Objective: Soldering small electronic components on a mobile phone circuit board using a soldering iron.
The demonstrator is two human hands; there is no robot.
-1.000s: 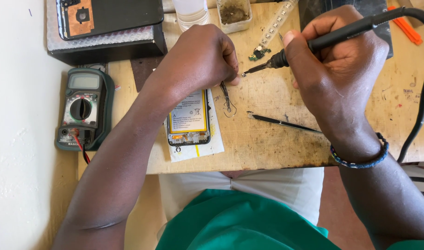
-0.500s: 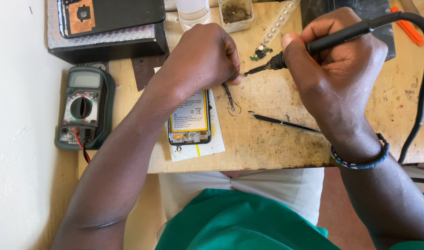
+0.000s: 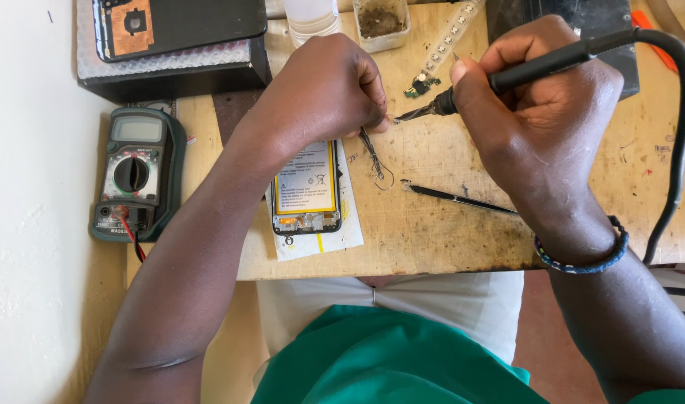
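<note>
Wire (image 3: 374, 155) pinched at its upper end, soldering iron (image 3: 507, 75) tip meeting it above the desk (image 3: 432, 224).
The left hand (image 3: 324, 90) has its grip closed on the thin wire; the right hand (image 3: 541, 112) is clamped round the iron. An opened phone (image 3: 306, 187) lies just left, a multimeter (image 3: 137, 173) farther left.

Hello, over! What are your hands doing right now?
Left hand pinching thin wire. Right hand gripping soldering iron, tip at the wire's end. Opened phone under left wrist. Nothing blocking.
</note>
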